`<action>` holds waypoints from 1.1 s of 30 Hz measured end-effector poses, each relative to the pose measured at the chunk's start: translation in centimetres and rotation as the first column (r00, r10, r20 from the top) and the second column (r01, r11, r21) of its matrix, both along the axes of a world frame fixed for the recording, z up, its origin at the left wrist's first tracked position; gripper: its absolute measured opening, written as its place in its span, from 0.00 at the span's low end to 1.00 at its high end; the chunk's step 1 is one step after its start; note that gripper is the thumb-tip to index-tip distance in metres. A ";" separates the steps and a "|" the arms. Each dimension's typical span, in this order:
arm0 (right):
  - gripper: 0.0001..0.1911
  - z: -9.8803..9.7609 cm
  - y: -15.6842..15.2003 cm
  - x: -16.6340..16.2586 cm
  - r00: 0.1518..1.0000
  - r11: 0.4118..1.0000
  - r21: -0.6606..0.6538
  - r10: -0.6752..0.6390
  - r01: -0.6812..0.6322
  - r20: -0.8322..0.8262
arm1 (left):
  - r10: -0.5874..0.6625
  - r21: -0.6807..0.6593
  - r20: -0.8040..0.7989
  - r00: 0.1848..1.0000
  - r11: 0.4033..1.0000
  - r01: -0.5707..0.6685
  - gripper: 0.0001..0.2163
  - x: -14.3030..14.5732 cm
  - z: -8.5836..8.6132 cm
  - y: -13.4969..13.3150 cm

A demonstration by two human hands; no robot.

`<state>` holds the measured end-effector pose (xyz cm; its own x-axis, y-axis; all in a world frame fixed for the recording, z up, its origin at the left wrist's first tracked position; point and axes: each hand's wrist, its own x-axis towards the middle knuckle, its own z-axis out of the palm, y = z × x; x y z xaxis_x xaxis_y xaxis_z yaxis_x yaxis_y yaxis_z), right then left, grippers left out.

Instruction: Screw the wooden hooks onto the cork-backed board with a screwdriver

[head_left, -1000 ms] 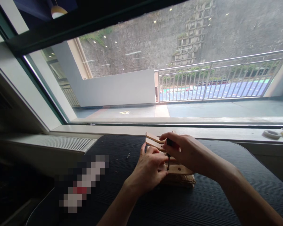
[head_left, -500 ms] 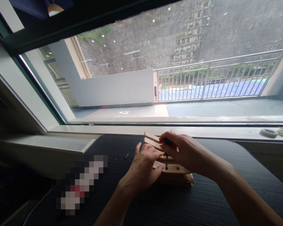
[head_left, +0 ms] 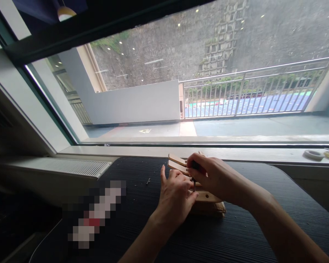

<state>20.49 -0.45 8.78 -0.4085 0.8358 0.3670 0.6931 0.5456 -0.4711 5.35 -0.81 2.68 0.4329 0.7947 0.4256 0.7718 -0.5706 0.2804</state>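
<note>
A small wooden assembly of flat light-brown slats (head_left: 208, 199) lies on the dark ribbed table (head_left: 235, 233) near the window. My right hand (head_left: 214, 177) is closed round a short dark-handled screwdriver (head_left: 195, 171), held upright with its tip down on a slat. My left hand (head_left: 177, 197) rests on the left side of the wooden pieces, fingers mostly stretched out and pressing on them, thumb against the front slat. More slat ends (head_left: 177, 162) stick out behind my hands.
A loose screw (head_left: 148, 180) lies on the table to the left. A blurred-out object (head_left: 97, 215) sits at the front left. A tape roll (head_left: 312, 154) rests on the windowsill at right. A vent grille (head_left: 76, 166) runs along the sill at left.
My left hand shifted slightly right and forward over the wooden pieces, its index finger lifting. The right hand keeps the screwdriver upright at nearly the same spot.
</note>
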 end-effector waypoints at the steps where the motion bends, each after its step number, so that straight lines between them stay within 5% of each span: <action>1: 0.06 0.1 -0.1 0.1 1.000 1.000 -0.008 -0.003 0.003 0.000 | 0.011 0.022 -0.010 1.000 1.000 -0.011 0.03 0.1 0.0 -0.1; 24: 0.05 -0.4 0.0 0.1 0.998 0.999 0.027 -0.035 0.034 0.042 | 0.015 0.031 -0.044 0.999 0.999 -0.014 0.05 0.7 -0.1 -0.3; 33: 0.15 0.2 -0.7 0.6 0.999 0.998 -0.051 0.037 -0.036 0.017 | 0.018 0.023 -0.052 0.998 1.000 -0.017 0.04 0.8 -0.2 -0.3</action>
